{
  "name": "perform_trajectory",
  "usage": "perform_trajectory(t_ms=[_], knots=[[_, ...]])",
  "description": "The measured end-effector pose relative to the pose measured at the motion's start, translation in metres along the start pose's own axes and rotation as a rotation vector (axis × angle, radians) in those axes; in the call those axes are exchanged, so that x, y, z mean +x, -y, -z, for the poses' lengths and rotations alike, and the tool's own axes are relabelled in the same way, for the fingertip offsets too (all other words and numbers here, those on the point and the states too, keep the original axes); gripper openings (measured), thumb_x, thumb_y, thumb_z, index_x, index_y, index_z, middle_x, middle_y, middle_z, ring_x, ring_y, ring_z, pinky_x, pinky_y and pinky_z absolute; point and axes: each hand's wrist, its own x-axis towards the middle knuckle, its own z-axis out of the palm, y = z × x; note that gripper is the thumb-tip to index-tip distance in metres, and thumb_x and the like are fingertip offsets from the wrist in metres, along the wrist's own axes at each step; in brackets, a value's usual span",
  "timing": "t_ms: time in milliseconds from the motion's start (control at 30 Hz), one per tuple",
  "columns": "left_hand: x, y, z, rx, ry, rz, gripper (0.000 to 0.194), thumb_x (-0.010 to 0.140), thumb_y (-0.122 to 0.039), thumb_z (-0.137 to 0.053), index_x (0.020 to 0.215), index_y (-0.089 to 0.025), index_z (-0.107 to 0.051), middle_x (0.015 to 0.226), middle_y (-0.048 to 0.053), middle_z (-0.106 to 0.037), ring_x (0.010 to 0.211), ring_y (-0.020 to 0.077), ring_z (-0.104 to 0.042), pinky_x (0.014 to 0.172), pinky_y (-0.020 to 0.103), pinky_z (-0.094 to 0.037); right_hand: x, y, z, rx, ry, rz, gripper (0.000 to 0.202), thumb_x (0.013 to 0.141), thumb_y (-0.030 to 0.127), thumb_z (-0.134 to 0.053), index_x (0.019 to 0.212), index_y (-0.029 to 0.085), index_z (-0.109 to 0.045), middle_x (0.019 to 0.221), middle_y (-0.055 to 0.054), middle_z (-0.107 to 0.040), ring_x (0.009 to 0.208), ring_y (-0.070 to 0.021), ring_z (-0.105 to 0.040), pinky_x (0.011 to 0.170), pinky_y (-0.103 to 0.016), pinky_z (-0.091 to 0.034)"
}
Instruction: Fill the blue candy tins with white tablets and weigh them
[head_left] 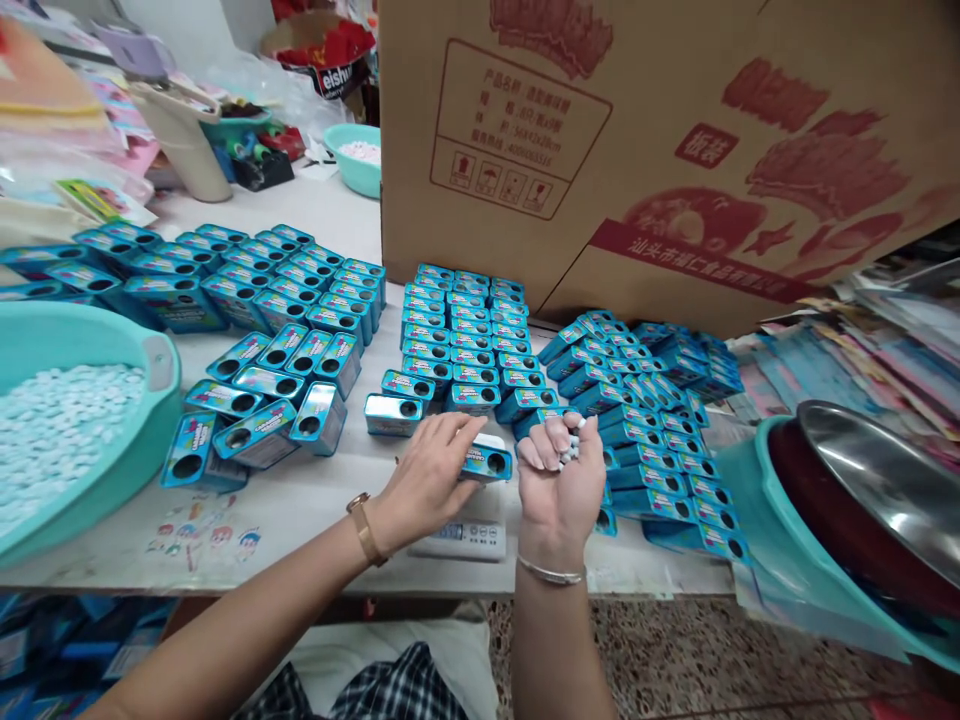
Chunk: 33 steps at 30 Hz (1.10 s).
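Note:
My left hand (431, 470) wraps round a small blue tin (487, 461) whose top has a dark round hole. That tin is over a white digital scale (480, 540), whose display and buttons show in front. Close by on the right, my right hand (562, 450) is turned palm up with curled fingers around several small white candies (571, 452). Rows of similar blue tins (472, 345) stand just behind both hands. On the left, a turquoise basin (169, 400) holds a heap of pale candies (67, 430).
A large cardboard box (510, 240) stands behind the tins. More blue tins crowd the left (180, 295) and right (645, 440) of the table. At the right edge, a steel bowl (885, 470) sits over a turquoise basin (757, 500). A beige tumbler (184, 140) stands at back left.

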Motion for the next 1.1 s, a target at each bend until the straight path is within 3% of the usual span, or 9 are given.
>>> perform_trajectory(t_ms=[467, 767, 1100], knots=[[-0.01, 0.005, 0.017, 0.016, -0.176, 0.067, 0.099, 0.08, -0.041, -0.068, 0.152, -0.023, -0.003, 0.151, 0.014, -0.027, 0.14, 0.031, -0.025, 0.115, 0.051, -0.028, -0.005, 0.014, 0.006, -0.022, 0.003, 0.063, 0.023, 0.095, 0.033, -0.046, 0.077, 0.019, -0.048, 0.055, 0.009, -0.032, 0.041, -0.0047, -0.027, 0.039, -0.018, -0.025], [-0.01, 0.006, 0.016, 0.0, -0.149, 0.071, 0.1, 0.079, -0.039, -0.07, 0.152, -0.023, -0.003, 0.151, 0.014, -0.025, 0.141, 0.0303, -0.024, 0.116, 0.05, -0.027, -0.002, 0.015, 0.005, -0.002, -0.008, 0.05, 0.023, 0.094, 0.032, -0.048, 0.074, 0.02, -0.045, 0.054, 0.01, -0.031, 0.04, -0.0047, -0.026, 0.038, -0.017, -0.024], [0.002, -0.001, 0.004, -0.033, -0.073, 0.032, 0.099, 0.076, -0.029, -0.071, 0.151, -0.025, -0.007, 0.145, 0.014, -0.035, 0.134, 0.0323, -0.032, 0.11, 0.053, -0.032, 0.001, 0.009, 0.003, -0.056, -0.011, 0.055, 0.023, 0.09, 0.035, -0.054, 0.075, 0.02, -0.047, 0.054, 0.011, -0.03, 0.039, -0.0043, -0.025, 0.039, -0.017, -0.024]])
